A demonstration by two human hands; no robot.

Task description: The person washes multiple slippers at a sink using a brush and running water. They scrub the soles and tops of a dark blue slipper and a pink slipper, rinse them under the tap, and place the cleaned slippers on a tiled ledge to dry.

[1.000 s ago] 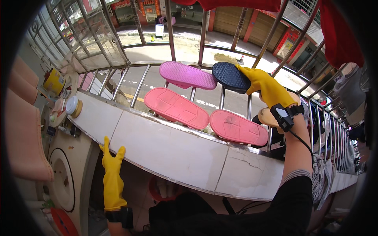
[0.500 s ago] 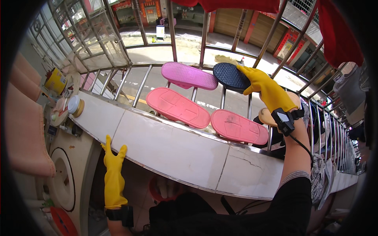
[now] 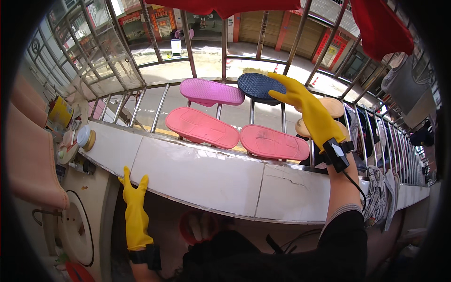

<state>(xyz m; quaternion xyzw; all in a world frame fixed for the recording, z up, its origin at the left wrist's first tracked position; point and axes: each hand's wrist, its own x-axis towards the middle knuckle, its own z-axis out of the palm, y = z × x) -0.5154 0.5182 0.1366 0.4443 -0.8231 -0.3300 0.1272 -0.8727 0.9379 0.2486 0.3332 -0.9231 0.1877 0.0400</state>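
Observation:
My left hand [image 3: 136, 207], in a yellow rubber glove, has its fingers spread and fingertips at the front edge of the white tiled ledge [image 3: 197, 174]. My right hand [image 3: 300, 101], gloved alike, reaches over the metal bars to the right end of a dark blue slipper [image 3: 256, 87]. Its fingers are stretched and apart, straddling that end; the slipper lies sole up on the bars. Left of it lies a purple slipper [image 3: 211, 91], also sole up. Nearer me, two pink slippers, one at left [image 3: 202, 127] and one at right [image 3: 275, 142], lie side by side.
Beige slippers [image 3: 331, 107] sit partly behind my right hand. Grey cloth [image 3: 376, 195] hangs over the ledge at right. A round jar [image 3: 86, 137] stands at the ledge's left end, near a washbasin [image 3: 75, 230]. Upright window bars [image 3: 224, 47] rise beyond; red cloth hangs above.
My right hand has shifted left over the blue slipper, its thumb now nearer the fingers. The view has turned slightly. The slippers keep their places relative to each other, and my left hand stays by the ledge.

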